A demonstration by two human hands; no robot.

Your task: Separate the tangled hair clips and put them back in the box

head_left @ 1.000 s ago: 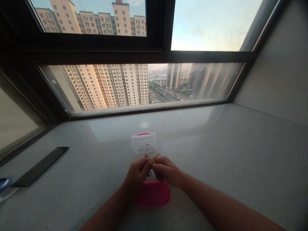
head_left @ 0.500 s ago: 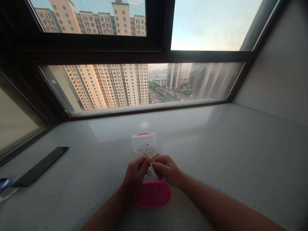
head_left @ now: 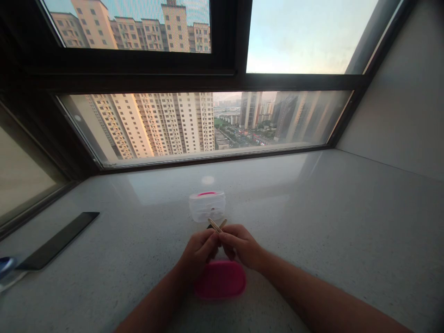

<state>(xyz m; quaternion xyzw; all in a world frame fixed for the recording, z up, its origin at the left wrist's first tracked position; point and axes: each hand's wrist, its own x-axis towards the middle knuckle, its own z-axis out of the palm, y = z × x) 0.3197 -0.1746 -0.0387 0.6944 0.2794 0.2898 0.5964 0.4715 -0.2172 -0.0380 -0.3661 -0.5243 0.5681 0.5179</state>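
Note:
My left hand (head_left: 201, 247) and my right hand (head_left: 241, 243) meet at the fingertips, both closed in a pinch. Between them are narrow, light wooden sticks (head_left: 215, 225) that cross, their free ends pointing away from me. Which fingers grip which stick is hard to make out. A small dark piece (head_left: 210, 226) shows beside the sticks, above my left fingers; I cannot tell what it is. Just below my hands lies a pink oval lid (head_left: 220, 280), its upper left edge partly covered by my left hand. Beyond my fingers stands a clear plastic box (head_left: 199, 210) with a pink handle.
A long dark flat strip (head_left: 58, 243) lies on the speckled pale countertop (head_left: 329, 240) at the left. Beside it, a blue and white item (head_left: 7, 264) is cut off by the frame edge. A dark window frame (head_left: 222, 82) and a wall (head_left: 398, 101) bound the surface.
My hands have drawn slightly closer together and the angle of the crossed sticks has shifted. The small ring seen below my fingers earlier is hidden now. The dark piece has come into view.

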